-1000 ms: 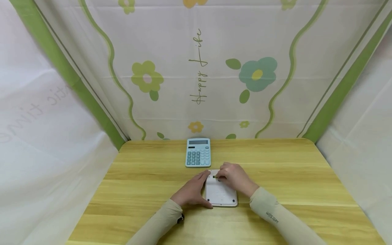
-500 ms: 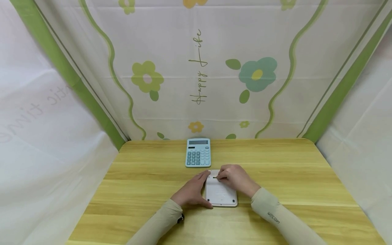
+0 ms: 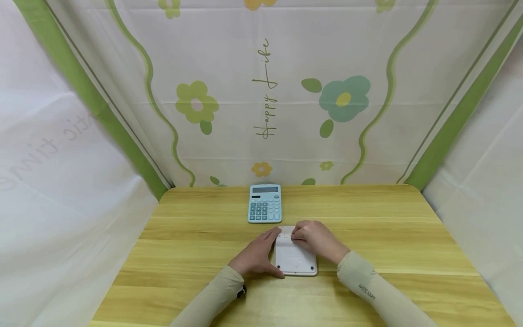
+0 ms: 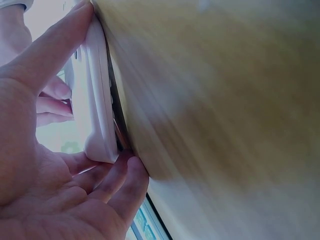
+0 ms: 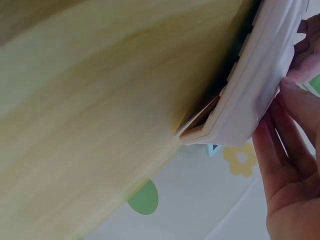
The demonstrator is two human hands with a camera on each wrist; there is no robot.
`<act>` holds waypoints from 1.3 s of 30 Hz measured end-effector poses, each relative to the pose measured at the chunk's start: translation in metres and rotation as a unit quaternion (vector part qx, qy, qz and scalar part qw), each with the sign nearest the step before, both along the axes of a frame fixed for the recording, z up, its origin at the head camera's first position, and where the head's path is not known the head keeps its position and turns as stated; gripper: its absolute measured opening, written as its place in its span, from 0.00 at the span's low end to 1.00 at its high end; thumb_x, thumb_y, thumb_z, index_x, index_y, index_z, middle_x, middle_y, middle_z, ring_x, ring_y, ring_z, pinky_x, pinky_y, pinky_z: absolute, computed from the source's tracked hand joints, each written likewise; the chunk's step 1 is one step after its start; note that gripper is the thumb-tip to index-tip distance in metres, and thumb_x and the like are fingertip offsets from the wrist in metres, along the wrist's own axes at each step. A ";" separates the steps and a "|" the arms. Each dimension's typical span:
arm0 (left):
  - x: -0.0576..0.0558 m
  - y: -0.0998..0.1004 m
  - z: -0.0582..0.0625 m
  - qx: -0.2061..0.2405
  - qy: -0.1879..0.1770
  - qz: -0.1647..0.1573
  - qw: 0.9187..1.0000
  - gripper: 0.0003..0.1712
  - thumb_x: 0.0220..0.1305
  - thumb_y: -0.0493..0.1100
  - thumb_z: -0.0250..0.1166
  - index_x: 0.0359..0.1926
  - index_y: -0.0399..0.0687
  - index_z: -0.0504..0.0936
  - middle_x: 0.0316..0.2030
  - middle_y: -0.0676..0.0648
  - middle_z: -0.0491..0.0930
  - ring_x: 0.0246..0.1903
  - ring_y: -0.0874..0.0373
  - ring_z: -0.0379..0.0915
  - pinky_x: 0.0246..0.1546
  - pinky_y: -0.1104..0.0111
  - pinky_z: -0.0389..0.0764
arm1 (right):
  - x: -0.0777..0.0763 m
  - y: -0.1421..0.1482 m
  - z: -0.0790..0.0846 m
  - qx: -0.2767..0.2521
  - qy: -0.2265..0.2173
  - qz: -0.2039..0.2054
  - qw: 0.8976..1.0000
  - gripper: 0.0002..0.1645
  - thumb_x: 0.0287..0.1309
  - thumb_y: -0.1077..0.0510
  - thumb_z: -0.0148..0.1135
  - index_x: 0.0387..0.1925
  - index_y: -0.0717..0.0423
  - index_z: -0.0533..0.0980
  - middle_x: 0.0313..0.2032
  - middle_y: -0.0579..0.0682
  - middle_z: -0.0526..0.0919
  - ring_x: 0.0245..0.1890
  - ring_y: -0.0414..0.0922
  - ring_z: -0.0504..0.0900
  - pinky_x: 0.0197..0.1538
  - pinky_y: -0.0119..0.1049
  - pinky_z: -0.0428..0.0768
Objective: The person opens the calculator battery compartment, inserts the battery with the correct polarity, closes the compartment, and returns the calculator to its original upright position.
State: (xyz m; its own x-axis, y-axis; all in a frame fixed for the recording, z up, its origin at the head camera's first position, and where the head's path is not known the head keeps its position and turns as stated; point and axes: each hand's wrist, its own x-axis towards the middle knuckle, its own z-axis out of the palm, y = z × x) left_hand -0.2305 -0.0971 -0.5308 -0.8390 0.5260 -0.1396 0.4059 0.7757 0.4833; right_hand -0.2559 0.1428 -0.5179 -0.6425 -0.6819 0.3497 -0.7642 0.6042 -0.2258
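A white calculator lies face down on the wooden table, its plain back with small dark feet facing up. My left hand spans its left side: the thumb is at the near edge, the fingers at the far left corner. In the left wrist view, the curled fingertips reach around the calculator's end. My right hand is bent over the upper back, fingertips and thumb together at a small white battery cover, partly hidden by the fingers. The right wrist view shows the thumb at the calculator's back.
A light-blue calculator lies face up just behind the white one, near the table's back edge. The wooden table is bounded by white flowered curtains at the back and both sides.
The small dark and green opening by my right fingertips has narrowed and is now covered in white. My right hand has shifted slightly right and nearer. The left hand holds still.
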 end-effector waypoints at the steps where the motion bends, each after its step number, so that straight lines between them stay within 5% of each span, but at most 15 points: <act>1: 0.000 0.000 0.001 0.000 0.000 0.000 1.000 0.75 0.41 0.67 0.84 0.82 0.48 0.53 0.81 0.47 0.56 0.79 0.49 0.55 0.77 0.55 0.64 | 0.000 0.000 0.000 0.001 -0.001 0.001 1.000 0.05 0.54 0.62 0.78 0.35 0.54 0.91 0.37 0.46 0.90 0.37 0.42 0.89 0.44 0.35 0.88; 28: 0.002 -0.001 0.001 0.007 -0.001 0.001 1.000 0.75 0.40 0.66 0.85 0.82 0.48 0.53 0.81 0.46 0.55 0.79 0.48 0.55 0.77 0.55 0.64 | 0.002 0.003 0.001 0.041 -0.008 0.016 0.999 0.12 0.52 0.61 0.80 0.41 0.54 0.91 0.37 0.47 0.88 0.38 0.42 0.84 0.42 0.32 0.86; 39: 0.003 0.000 0.000 0.012 -0.004 0.005 1.000 0.76 0.40 0.67 0.85 0.82 0.48 0.52 0.82 0.44 0.53 0.79 0.46 0.55 0.76 0.52 0.65 | 0.003 0.007 0.003 -0.002 -0.118 -0.011 0.993 0.19 0.54 0.62 0.78 0.50 0.54 0.88 0.39 0.45 0.86 0.38 0.39 0.82 0.44 0.35 0.84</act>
